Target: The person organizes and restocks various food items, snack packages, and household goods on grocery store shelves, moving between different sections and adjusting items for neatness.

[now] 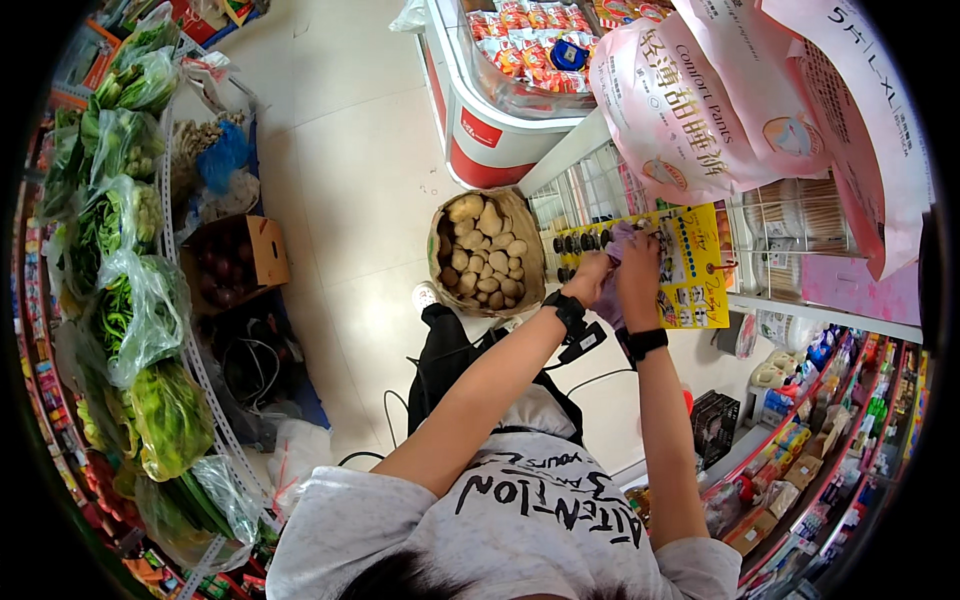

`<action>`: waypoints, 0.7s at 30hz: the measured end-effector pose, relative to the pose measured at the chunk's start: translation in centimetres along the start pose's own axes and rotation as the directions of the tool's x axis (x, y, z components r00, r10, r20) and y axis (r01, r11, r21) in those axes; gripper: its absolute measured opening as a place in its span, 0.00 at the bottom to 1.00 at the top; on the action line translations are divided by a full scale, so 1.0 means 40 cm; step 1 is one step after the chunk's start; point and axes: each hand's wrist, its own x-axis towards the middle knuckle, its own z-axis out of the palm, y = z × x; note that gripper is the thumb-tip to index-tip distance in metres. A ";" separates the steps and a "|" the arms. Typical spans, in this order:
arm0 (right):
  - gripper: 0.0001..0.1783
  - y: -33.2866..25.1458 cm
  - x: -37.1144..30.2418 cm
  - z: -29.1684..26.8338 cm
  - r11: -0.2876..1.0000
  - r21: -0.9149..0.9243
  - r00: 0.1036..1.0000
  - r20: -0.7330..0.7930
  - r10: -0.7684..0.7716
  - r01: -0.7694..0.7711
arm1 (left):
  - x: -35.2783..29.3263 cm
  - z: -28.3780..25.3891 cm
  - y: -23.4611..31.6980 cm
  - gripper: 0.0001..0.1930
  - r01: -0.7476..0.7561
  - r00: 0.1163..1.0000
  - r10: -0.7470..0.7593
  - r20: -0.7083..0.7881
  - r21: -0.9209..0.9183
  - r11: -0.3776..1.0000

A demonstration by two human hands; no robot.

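Note:
In front of the wire rack, my left hand (588, 280) is closed, gripping a bunched purple cloth (608, 303). My right hand (640, 272) is beside it with its fingers curled round the upper part of the same cloth. Just behind both hands, a yellow display card (705, 280) hangs on the rack, with a row of small dark round items (580, 242) along its left part. My hands cover the card's middle, and I cannot tell whether the cloth touches it.
Pink packages (660, 120) stand over the wire rack (790, 225). A sack of potatoes (490, 255) sits on the floor near my feet. A chest freezer (500, 120) stands beyond. Bagged green vegetables (130, 300) line the left shelf, with packed shelves (800, 450) at lower right.

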 end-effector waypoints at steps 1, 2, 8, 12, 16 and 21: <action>0.13 -0.011 -0.022 -0.001 0.998 -0.029 0.998 -0.043 0.053 -0.055 | 0.001 -0.003 0.004 0.07 0.015 1.000 -0.015 0.009 0.024 1.000; 0.13 -0.022 -0.036 -0.003 0.992 -0.056 0.990 -0.088 0.107 -0.112 | 0.004 -0.004 0.010 0.07 0.031 0.999 -0.032 0.018 0.050 0.998; 0.20 -0.082 -0.088 0.003 0.903 0.220 0.913 -0.092 0.397 -0.370 | 0.079 -0.035 0.004 0.10 -0.003 0.996 -0.024 0.089 0.292 0.957; 0.21 -0.101 -0.148 0.014 0.774 0.451 0.881 0.067 0.468 -0.445 | 0.078 -0.023 0.017 0.12 -0.031 0.992 -0.021 0.127 0.399 0.917; 0.21 -0.081 -0.199 0.119 0.204 0.874 0.805 0.284 0.521 -0.441 | 0.073 0.013 0.003 0.18 -0.392 0.887 0.423 0.186 0.788 0.476; 0.16 -0.059 -0.173 0.193 -0.884 0.434 0.580 0.770 0.265 -0.172 | 0.008 0.054 0.040 0.18 -0.409 0.860 0.400 0.318 0.897 0.166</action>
